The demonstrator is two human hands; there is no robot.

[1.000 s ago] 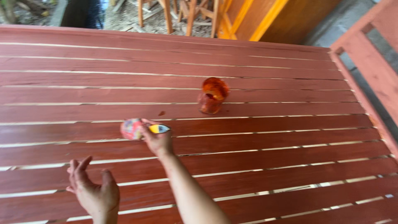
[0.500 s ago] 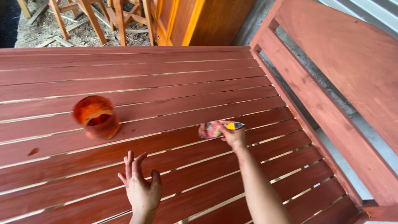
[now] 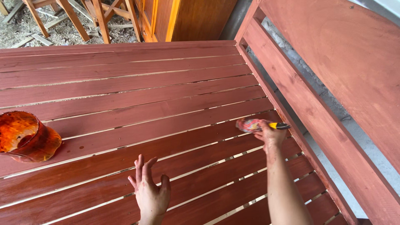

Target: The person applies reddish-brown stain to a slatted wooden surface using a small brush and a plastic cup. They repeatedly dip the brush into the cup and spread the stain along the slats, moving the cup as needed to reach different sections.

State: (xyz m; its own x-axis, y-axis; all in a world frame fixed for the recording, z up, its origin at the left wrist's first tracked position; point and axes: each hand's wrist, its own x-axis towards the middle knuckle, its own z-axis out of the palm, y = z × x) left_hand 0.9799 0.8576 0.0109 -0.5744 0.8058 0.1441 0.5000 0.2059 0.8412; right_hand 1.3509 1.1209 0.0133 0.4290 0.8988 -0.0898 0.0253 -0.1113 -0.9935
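My right hand (image 3: 270, 134) covers most of the brush (image 3: 260, 124), so only its stained head and a bit of yellow handle at the right show; I cannot tell how my fingers wrap it. Both my forearms run off the bottom of the frame. The orange-stained container (image 3: 26, 137) at the left edge is cut off, and what it holds is hidden. The wooden frames (image 3: 79, 16) in the upper left are cropped by the top edge. The slatted surface (image 3: 125, 96) runs past the left and bottom edges.

red-brown slats (image 3: 125, 96), orange container (image 3: 25, 137)
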